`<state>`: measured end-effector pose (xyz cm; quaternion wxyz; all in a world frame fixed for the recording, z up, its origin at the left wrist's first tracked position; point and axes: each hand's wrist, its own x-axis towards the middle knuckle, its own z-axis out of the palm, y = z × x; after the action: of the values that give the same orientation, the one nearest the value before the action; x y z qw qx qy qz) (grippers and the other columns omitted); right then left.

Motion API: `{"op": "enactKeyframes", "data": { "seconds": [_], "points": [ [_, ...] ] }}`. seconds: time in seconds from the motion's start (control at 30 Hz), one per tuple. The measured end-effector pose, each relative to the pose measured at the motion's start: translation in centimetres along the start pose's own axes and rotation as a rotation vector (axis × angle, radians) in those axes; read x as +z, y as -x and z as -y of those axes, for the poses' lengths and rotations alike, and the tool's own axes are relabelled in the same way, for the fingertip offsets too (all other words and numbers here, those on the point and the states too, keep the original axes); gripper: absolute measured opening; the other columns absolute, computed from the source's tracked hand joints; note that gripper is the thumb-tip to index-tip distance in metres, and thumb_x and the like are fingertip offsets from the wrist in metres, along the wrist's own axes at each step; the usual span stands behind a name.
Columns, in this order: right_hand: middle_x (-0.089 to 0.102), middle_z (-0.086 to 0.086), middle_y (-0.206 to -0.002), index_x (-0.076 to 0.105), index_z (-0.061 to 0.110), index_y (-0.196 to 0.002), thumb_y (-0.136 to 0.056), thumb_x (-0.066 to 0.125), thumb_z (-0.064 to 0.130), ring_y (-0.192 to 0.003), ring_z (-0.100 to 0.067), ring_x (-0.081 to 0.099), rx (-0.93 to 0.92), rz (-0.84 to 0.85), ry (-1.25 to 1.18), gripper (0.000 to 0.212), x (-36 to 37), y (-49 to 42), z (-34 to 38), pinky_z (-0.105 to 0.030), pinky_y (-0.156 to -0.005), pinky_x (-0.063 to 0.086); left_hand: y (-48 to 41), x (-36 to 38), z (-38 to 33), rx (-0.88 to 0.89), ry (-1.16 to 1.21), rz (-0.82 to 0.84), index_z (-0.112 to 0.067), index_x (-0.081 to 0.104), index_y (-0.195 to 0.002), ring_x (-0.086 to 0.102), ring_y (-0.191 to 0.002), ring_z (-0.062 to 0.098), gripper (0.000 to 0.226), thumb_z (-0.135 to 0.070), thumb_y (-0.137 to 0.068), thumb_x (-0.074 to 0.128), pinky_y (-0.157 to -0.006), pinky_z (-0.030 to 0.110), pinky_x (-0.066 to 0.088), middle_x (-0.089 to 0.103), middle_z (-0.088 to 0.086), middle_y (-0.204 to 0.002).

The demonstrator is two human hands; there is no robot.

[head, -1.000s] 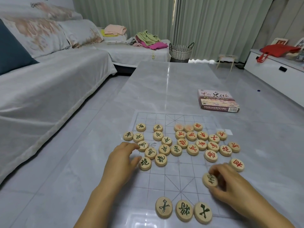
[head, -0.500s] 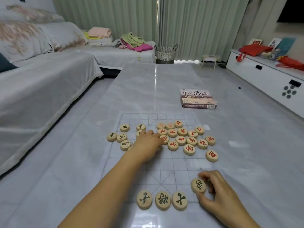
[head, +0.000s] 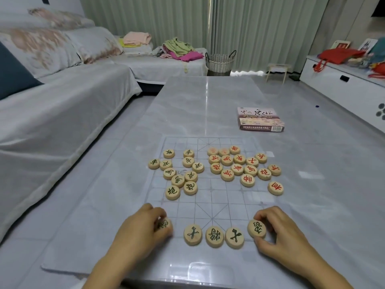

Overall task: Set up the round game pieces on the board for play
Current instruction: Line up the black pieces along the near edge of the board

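Observation:
A thin clear grid board (head: 210,197) lies on the grey table. Three round wooden pieces with black characters (head: 214,236) stand in a row along the board's near edge. My left hand (head: 143,228) is closed on a black-marked piece (head: 164,224) at the left end of that row. At the row's right end my right hand (head: 277,232) pinches another black-marked piece (head: 256,228). A loose group of black-marked pieces (head: 181,174) sits mid-left on the board, and a cluster of red-marked pieces (head: 243,166) sits mid-right.
The game box (head: 260,119) lies on the table beyond the board, to the right. A covered sofa (head: 52,113) runs along the left. A white low cabinet (head: 343,80) stands at the right, and a wicker basket (head: 220,61) sits past the table's far end.
My left hand came back from the black cluster to the near left edge with a piece in it. My right hand carried its piece down to the right end of the near row.

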<state>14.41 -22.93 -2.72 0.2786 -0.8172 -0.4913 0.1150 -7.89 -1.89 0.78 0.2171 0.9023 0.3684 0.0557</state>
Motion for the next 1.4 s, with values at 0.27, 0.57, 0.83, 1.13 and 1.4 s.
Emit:
{"op": "enactKeyframes", "data": {
  "seconds": [0.27, 0.57, 0.83, 1.13, 1.4],
  "points": [
    [0.046, 0.026, -0.098, 0.044, 0.047, -0.094, -0.071, 0.064, 0.039, -0.097, -0.001, 0.049, 0.013, -0.034, -0.025, 0.032, 0.8, 1.5, 0.2, -0.021, -0.083, 0.039, 1.8, 1.4, 1.5, 0.017, 0.218, 0.095, -0.043, 0.048, -0.122, 0.049, -0.083, 0.005, 0.056, -0.030, -0.074, 0.075, -0.076, 0.012, 0.038, 0.042, -0.018, -0.092],
    [0.044, 0.028, -0.104, 0.050, 0.045, -0.090, -0.067, 0.055, 0.054, -0.099, 0.002, 0.045, -0.017, -0.070, 0.012, 0.026, 1.2, 1.7, 0.0, -0.019, -0.082, 0.037, 1.7, 2.0, 0.8, -0.005, 0.203, -0.051, -0.036, 0.051, -0.087, 0.050, -0.073, 0.008, 0.037, -0.040, -0.064, 0.080, -0.064, 0.020, 0.039, 0.052, -0.009, -0.076],
    [0.046, 0.027, -0.101, 0.047, 0.048, -0.094, -0.068, 0.051, 0.060, -0.098, 0.002, 0.046, -0.033, -0.046, 0.019, 0.030, 1.3, 1.9, 0.0, -0.017, -0.086, 0.031, 1.8, 1.7, 1.8, 0.073, 0.255, 0.033, -0.057, 0.042, -0.098, 0.048, -0.077, 0.007, 0.048, -0.032, -0.073, 0.075, -0.069, 0.012, 0.036, 0.049, -0.014, -0.080],
    [0.044, 0.027, -0.105, 0.052, 0.043, -0.089, -0.065, 0.051, 0.063, -0.099, 0.004, 0.045, -0.038, -0.059, 0.032, 0.032, 1.3, 1.9, 0.0, -0.019, -0.082, 0.037, 1.9, 2.0, 1.5, 0.089, 0.228, -0.008, -0.049, 0.046, -0.102, 0.048, -0.077, 0.007, 0.040, -0.035, -0.076, 0.072, -0.068, 0.013, 0.037, 0.048, -0.015, -0.079],
    [0.044, 0.028, -0.103, 0.045, 0.050, -0.096, -0.064, 0.050, 0.071, -0.099, 0.003, 0.045, -0.040, -0.042, 0.027, 0.038, 1.3, 2.0, -0.1, -0.016, -0.088, 0.032, 1.9, 2.0, 1.5, 0.097, 0.226, -0.015, -0.048, 0.047, -0.101, 0.047, -0.077, 0.006, 0.038, -0.035, -0.076, 0.072, -0.068, 0.012, 0.036, 0.047, -0.015, -0.079]
  ]
}}
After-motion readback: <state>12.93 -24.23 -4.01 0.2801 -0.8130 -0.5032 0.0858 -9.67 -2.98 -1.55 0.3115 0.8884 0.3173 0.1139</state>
